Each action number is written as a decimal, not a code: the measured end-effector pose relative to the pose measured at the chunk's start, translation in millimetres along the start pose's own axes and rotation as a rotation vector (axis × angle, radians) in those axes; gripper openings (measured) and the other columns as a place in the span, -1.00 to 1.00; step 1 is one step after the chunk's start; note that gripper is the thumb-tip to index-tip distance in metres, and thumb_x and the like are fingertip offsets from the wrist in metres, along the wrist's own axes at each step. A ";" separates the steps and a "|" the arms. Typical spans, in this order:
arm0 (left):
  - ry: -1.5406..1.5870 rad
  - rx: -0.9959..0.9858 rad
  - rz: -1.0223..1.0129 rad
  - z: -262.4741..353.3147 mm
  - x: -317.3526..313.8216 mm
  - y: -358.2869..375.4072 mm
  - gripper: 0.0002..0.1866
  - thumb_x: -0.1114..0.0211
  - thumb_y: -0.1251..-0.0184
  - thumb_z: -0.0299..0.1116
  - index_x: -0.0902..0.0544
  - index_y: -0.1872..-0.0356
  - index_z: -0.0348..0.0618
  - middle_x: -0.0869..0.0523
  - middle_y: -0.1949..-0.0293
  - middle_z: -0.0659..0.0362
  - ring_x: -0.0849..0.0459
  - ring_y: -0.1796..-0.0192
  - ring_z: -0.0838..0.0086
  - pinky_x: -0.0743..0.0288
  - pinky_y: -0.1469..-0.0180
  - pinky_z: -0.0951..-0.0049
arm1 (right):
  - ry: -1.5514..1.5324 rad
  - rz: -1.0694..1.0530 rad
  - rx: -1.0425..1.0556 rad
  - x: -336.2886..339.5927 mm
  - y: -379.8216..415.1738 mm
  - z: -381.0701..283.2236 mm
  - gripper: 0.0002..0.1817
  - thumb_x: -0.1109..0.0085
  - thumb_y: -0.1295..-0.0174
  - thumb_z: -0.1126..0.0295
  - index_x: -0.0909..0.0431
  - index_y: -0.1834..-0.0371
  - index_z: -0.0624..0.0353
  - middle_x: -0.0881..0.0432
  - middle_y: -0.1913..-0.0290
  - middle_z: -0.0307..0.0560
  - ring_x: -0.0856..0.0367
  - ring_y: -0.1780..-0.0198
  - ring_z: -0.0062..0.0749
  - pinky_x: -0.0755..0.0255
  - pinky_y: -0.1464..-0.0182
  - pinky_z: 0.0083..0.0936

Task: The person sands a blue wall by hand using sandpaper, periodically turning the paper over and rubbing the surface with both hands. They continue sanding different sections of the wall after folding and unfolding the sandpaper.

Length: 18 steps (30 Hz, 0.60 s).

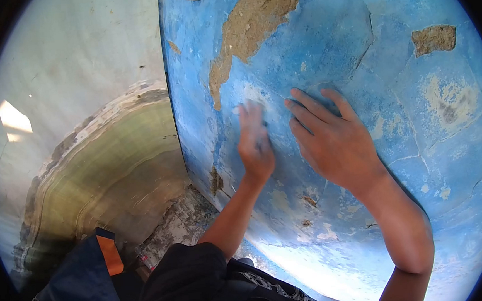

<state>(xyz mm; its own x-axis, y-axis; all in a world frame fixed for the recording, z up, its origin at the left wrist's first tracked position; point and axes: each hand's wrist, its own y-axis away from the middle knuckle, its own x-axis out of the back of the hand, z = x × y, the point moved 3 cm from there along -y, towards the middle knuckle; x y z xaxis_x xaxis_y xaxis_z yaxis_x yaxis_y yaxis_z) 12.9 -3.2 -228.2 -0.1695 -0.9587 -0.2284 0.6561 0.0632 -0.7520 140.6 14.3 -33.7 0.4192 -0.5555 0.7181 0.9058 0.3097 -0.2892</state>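
Observation:
A blue painted wall (323, 49) with worn, cracked paint fills the middle and right of the view. My right hand (329, 138) lies against it with the palm down and fingers spread, holding nothing that shows. To its left, my left hand (255, 141) is at the wall, smeared by motion. A small whitish spot shows by its fingertips; I cannot make out whether that is a held thing or the wall. Just above the left hand are a pale scuffed area and a long bare patch (254, 21) where the paint has come off.
A pale wall (94, 54) with a greenish-brown lower part meets the blue wall at a corner on the left. Rubble (181, 219) lies at its foot. A dark blue bag (79, 279) with an orange panel stands at lower left. Another bare patch (434, 39) is at upper right.

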 end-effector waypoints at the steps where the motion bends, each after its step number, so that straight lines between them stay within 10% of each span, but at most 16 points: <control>1: 0.002 0.068 0.091 -7.4 2.8 -2.5 -0.50 0.02 -0.84 -0.49 -0.43 -0.64 -0.47 -0.51 -0.62 -0.28 -0.37 -0.72 -0.09 -0.25 -0.71 0.05 | -0.003 0.006 0.005 -0.5 -0.5 -0.4 -0.82 -0.25 -0.38 0.40 -0.80 0.09 0.15 -0.78 -0.36 0.01 -0.58 -0.56 -0.29 -0.23 -0.71 -0.10; 18: 0.096 0.065 0.105 8.1 -9.5 1.5 -0.48 0.06 -0.85 -0.46 -0.37 -0.66 -0.54 -0.46 -0.64 -0.32 -0.47 -0.68 -0.03 -0.45 -0.59 0.13 | 0.000 -0.071 0.025 -10.1 7.0 -9.2 -0.77 -0.33 -0.36 0.36 -0.80 -0.01 0.16 -0.74 -0.41 -0.01 -0.49 -0.64 -0.26 -0.21 -0.72 -0.06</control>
<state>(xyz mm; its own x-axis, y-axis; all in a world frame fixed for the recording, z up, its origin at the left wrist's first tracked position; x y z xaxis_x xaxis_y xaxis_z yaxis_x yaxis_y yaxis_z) 21.4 3.7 -222.2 -0.1647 -0.9165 -0.3645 0.7199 0.1409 -0.6797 143.3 15.0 -48.8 0.3536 -0.5771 0.7361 0.9315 0.2886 -0.2212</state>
